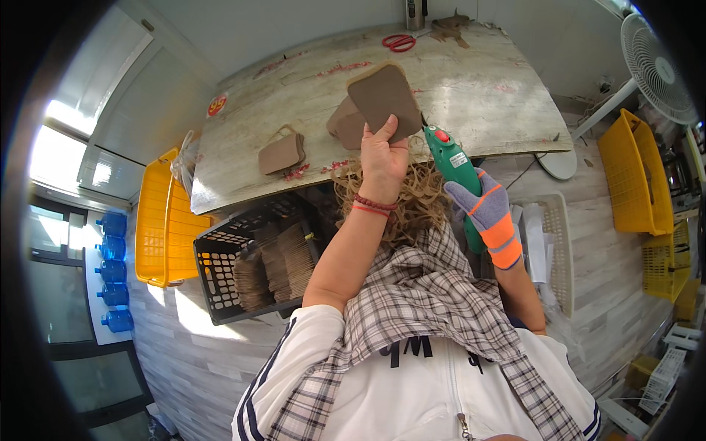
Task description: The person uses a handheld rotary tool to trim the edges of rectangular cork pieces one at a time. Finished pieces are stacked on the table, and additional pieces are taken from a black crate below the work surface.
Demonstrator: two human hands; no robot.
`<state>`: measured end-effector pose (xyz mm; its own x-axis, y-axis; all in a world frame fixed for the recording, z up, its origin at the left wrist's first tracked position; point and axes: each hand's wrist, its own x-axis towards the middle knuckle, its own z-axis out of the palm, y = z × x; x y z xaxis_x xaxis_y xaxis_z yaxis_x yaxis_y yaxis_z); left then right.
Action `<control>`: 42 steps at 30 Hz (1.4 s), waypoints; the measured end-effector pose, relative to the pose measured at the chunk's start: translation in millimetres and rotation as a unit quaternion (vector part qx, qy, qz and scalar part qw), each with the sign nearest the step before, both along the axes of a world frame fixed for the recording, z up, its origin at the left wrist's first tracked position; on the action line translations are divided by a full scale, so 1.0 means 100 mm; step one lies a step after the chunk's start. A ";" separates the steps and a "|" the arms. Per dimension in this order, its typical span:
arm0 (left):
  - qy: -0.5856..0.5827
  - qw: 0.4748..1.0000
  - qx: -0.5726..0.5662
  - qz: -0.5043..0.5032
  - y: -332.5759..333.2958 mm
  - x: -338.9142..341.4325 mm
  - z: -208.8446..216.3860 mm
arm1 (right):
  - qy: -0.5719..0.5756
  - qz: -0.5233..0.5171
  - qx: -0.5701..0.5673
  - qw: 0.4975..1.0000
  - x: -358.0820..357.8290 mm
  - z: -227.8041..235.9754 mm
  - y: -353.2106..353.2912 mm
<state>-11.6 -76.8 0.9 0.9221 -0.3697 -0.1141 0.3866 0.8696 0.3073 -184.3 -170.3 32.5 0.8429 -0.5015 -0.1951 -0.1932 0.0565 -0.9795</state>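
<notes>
My bare left hand (386,151) pinches the lower edge of a flat brown pad (384,95) with rounded corners and holds it up over the near table edge. In my right hand (489,209), which wears a grey and orange glove, is a green handheld electric cutter (456,165) with a red button. Its tip points up beside the pad's right edge; I cannot tell whether they touch. Another stack of brown pads (344,125) lies partly behind the held one. Further left on the table rests a smaller stack of brown pads (282,154). Curly tan trimmings (423,202) heap on my lap.
The worn table (250,103) carries red scissors (399,42) and brown scraps (450,29) at its far side. Below left stands a black crate (213,275) of stacked brown pieces, beside a yellow basket (158,220). A pale basket (562,250) and a white fan (654,66) are at right.
</notes>
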 end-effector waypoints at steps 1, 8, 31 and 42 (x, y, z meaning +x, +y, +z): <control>0.001 1.000 0.005 -0.001 -0.01 -0.03 0.00 | -0.007 -0.004 0.003 1.000 0.00 0.00 -0.01; 0.000 0.998 0.050 -0.045 0.00 -0.26 -0.05 | -0.031 -0.032 0.017 0.999 0.03 -0.03 -0.07; -0.246 0.867 0.369 -0.227 0.88 0.20 0.02 | 0.060 0.112 -0.134 0.983 -0.29 0.20 -0.36; -0.197 0.845 0.399 -0.297 0.96 0.11 0.01 | 0.053 0.113 -0.096 0.988 -0.21 0.17 -0.17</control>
<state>-0.3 19.0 1.8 0.6263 -0.7305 -0.2723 0.4117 0.0133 0.9112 -205.2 -187.4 49.0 0.9174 -0.3398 -0.2071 -0.2810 -0.1847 -0.9418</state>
